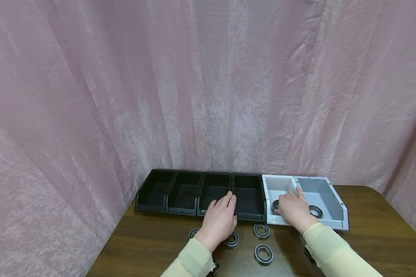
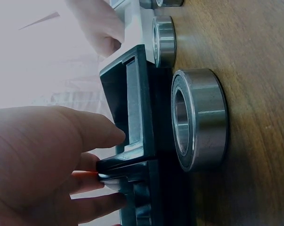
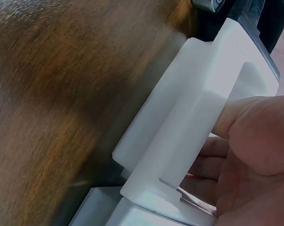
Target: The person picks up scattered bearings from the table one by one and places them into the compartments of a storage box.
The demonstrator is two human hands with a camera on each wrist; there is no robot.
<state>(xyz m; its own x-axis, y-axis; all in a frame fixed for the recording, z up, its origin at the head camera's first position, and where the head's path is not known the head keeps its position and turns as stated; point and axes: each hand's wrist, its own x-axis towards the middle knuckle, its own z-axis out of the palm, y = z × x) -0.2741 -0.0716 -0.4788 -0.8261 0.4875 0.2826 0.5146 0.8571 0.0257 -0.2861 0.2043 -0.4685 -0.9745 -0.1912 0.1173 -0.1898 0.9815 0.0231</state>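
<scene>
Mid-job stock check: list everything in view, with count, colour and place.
Black bins: 4, black, row left of white bin
White bin: 1, white, between black and grey bins
Grey bin: 1, light grey, right end
Bearings: 6 visible, silver and dark; 4 on table, 1 each in white and grey bins
Table: 1, brown, underneath
Curtain: pink, behind
Sleeves: 2, pale yellow, on arms
Left hand: 1, at black bins
Right hand: 1, at white bin

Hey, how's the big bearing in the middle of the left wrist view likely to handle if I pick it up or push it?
The bearing is probably stiff and heavy for its size, since its thick wall looks like metal. Its smooth, shiny rim may be slippery. Lying flat on the table, it'd likely slide, not roll.
</scene>
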